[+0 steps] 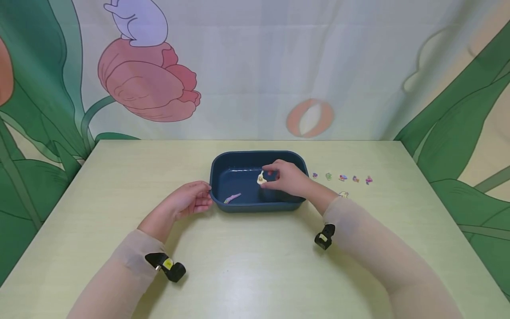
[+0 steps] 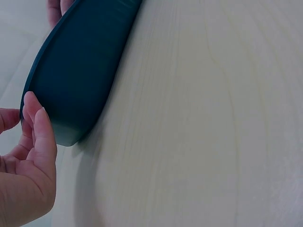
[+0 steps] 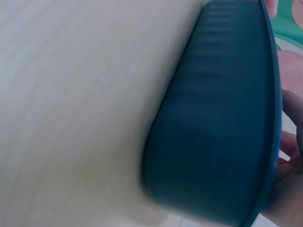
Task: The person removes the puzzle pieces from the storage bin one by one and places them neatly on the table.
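A dark blue rectangular basin (image 1: 259, 207) stands on the table, its open side up. At its left end my left hand (image 1: 192, 199) pinches the rim, thumb on the edge and fingers against the outer wall, as the left wrist view shows. Over the inside of the basin, my right hand (image 1: 290, 178) holds a small white sticker-like piece (image 1: 261, 178) with a yellow-brown print between thumb and fingertips. A narrow purple-and-white piece (image 1: 232, 198) lies on the basin floor, near the front left. In the right wrist view the basin wall hides the held piece.
To the right of the basin, several small colourful pieces, among them a green one (image 1: 328, 176) and a pink one (image 1: 368, 180), lie in a row. A pale yellow piece (image 1: 343, 194) is partly hidden by the right forearm. Behind the table hangs a printed curtain (image 1: 247, 79).
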Motion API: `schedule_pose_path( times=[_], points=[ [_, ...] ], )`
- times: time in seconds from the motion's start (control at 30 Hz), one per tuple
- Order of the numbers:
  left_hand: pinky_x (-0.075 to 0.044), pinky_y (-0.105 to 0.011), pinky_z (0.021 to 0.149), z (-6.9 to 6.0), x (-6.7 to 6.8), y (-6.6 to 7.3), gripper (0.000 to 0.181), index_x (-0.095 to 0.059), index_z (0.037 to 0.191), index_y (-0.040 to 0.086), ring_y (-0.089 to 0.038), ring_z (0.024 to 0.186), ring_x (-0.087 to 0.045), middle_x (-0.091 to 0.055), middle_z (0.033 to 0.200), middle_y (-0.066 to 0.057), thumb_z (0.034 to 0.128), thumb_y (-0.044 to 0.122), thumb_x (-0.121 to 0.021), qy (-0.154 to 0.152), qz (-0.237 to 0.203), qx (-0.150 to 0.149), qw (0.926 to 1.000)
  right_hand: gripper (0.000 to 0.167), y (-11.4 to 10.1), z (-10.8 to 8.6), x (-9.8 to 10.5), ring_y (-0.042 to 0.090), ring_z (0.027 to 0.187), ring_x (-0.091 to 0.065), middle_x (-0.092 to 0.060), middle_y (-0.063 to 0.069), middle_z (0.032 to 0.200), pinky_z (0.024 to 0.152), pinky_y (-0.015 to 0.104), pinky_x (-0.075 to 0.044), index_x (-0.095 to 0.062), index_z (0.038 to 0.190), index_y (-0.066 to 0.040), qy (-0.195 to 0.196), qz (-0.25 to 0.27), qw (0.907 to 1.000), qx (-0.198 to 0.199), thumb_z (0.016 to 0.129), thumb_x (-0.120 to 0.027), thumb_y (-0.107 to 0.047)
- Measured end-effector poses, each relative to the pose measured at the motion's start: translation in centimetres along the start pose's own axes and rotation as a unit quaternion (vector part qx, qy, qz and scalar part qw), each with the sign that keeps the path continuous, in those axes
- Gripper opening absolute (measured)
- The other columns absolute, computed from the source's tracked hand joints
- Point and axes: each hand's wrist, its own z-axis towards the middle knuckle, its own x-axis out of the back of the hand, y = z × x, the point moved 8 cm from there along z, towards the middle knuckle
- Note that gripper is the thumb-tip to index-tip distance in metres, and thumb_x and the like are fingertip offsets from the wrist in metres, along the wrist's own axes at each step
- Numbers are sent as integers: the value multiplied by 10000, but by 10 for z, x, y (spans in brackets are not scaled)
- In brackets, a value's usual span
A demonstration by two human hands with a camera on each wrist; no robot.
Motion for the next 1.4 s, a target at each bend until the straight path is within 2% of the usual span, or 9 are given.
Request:
schedule_pose_path(
  times=[0.17, 0.43, 0.6, 0.73, 0.83, 0.93, 1.13, 1.4],
  points=[
    [-547, -244, 679, -1, 0, -1, 147, -472, 1018, 7, -123, 684, -611, -580, 763, -21, 972, 138, -426, -33, 1, -42, 10000, 565, 8, -13, 8, 156, 706, -490, -531, 55, 983, 624, 280, -441, -551, 1275, -17, 134, -140, 9998, 108, 812, -732, -285],
    [-547, -239, 675, 0, 1, -3, 144, -470, 1023, 16, -119, 685, -611, -577, 764, -18, 972, 143, -425, -47, 4, -66, 10000, 571, 22, -36, 22, 181, 712, -483, -526, 56, 965, 605, 293, -439, -548, 1272, -1, 346, -69, 9994, 73, 805, -741, -266],
    [-547, -243, 685, 0, 2, -3, 130, -474, 1008, 29, -121, 689, -613, -576, 769, -21, 976, 144, -423, -42, 1, -65, 10000, 575, 33, -47, 30, 184, 709, -475, -522, 63, 980, 508, 285, -421, -541, 1285, -15, 415, 69, 9990, -128, 807, -739, -266],
    [-548, -246, 686, 1, 2, -4, 125, -474, 1002, 30, -118, 684, -612, -575, 764, -20, 977, 137, -416, -46, -12, -52, 10000, 578, 41, -54, 37, 227, 616, -497, -505, 72, 996, 458, 297, -432, -525, 1300, -19, 412, 212, 9983, -342, 815, -734, -253],
    [-548, -243, 678, 1, 1, -3, 121, -480, 992, 33, -115, 678, -612, -577, 760, -18, 977, 136, -417, -55, -45, -59, 10000, 571, 47, -59, 43, 236, 622, -500, -516, 79, 999, 500, 300, -436, -528, 1294, -12, 488, 161, 9979, -402, 815, -734, -243],
    [-547, -237, 667, 1, 0, -3, 112, -483, 981, 45, -111, 673, -612, -580, 758, -17, 977, 136, -418, -72, -97, -68, 9999, 563, 54, -65, 50, 195, 709, -486, -548, 102, 1007, 544, 289, -413, -540, 1282, -8, 613, -35, 9974, -381, 815, -732, -257],
    [-546, -236, 667, 1, 1, -3, 108, -478, 982, 47, -108, 671, -609, -578, 760, -14, 977, 135, -415, -102, -137, -68, 9998, 573, 70, -75, 60, 206, 701, -503, -551, 116, 1029, 526, 290, -429, -533, 1287, -6, 671, -49, 9965, -499, 813, -735, -257],
    [-547, -243, 682, 1, 0, -2, 120, -473, 999, 35, -110, 677, -609, -577, 763, -14, 976, 139, -418, -96, -100, -58, 9999, 573, 90, -87, 67, 225, 760, -489, -554, 147, 1033, 566, 283, -434, -535, 1279, 6, 749, -243, 9944, -707, 812, -737, -257]
  ],
)
